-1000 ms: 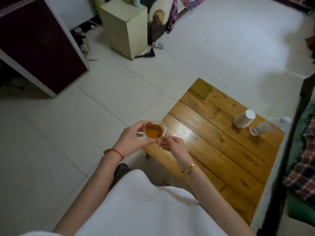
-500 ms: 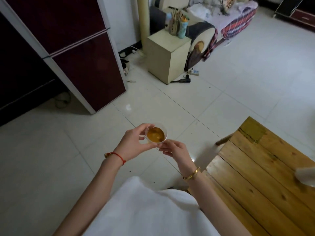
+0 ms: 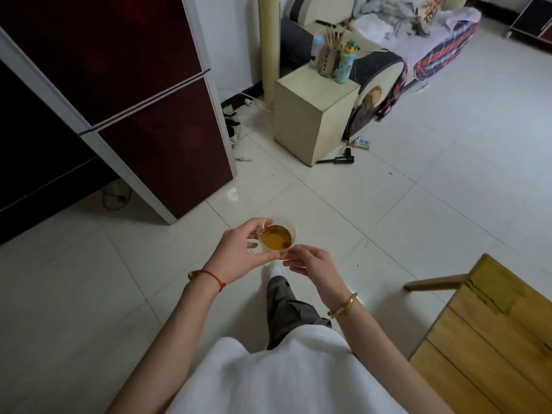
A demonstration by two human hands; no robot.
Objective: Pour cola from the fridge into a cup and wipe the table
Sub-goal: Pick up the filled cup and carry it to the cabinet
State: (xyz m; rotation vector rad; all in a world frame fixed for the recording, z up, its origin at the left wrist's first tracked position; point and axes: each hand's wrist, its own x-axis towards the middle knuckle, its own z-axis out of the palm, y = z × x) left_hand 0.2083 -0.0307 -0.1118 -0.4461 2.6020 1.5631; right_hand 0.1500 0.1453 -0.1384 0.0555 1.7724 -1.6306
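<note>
Where tiles (image 3: 388,204) spread, fridge (image 3: 134,100) stands.

cream cabinet (image 3: 313,112) with bottles beside sofa (image 3: 388,55), hair dryer (image 3: 339,159) on floor

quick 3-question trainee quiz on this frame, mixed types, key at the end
1. True or false: the cup stands on the wooden table.
2. Which hand grips the cup round its side? A) left hand B) right hand C) neither
3. Fill in: the doors of the fridge are ____.

Key: 1 false, it is held over the floor, apart from the table. 2 A; the right hand only pinches the near rim. 3 closed.
</note>
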